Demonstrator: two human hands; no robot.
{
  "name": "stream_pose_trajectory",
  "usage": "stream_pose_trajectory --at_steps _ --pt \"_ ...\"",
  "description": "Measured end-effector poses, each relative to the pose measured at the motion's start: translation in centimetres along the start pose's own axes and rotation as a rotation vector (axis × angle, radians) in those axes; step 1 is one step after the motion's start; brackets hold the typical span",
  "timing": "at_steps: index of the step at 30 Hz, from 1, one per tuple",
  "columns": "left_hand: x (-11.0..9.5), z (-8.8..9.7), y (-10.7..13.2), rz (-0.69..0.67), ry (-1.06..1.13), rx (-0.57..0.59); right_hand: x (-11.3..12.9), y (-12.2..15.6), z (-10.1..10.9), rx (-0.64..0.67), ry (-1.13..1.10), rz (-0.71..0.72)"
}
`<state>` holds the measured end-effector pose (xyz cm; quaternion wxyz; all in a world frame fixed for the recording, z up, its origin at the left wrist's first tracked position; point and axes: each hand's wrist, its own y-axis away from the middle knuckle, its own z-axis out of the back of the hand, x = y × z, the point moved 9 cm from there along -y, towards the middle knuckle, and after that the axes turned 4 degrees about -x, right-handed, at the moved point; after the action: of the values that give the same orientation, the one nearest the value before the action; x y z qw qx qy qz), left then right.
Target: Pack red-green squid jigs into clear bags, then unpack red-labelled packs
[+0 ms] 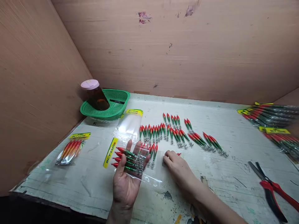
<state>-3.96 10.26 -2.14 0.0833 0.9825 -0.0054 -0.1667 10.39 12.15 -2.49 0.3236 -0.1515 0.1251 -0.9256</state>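
Observation:
My left hand (126,186) is palm up, its thumb closed over several red-and-green squid jigs (130,161) whose hooks point right. A clear plastic bag (153,179) with a yellow BCT LURE header (109,153) lies along the same hand; whether the jigs are fully inside it I cannot tell. Curled fingers of my right hand (176,165) are at the bag's right end, and what they grip is hidden. One red jig tip (178,154) shows just behind that hand. More loose squid jigs (153,132) lie in rows beyond both hands.
A green basket (126,101) holds a lidded jar (99,101) and a black pen (117,101). Flat clear bags (129,124) lie beside it. Packed orange lures (71,149) rest at left, packed red-green ones (277,141) at right. Red-handled pliers (267,183) lie front right. Wooden panels enclose the table.

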Motion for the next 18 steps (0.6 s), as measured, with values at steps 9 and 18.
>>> stream_pose_trajectory --at_steps 9,18 --pt "-0.3 0.2 -0.4 0.003 0.027 0.015 0.1 4.8 2.4 0.018 -0.188 -0.024" --pt "1.4 0.4 -0.1 0.061 -0.014 -0.046 -1.1 5.1 7.2 -0.100 -0.348 -0.070"
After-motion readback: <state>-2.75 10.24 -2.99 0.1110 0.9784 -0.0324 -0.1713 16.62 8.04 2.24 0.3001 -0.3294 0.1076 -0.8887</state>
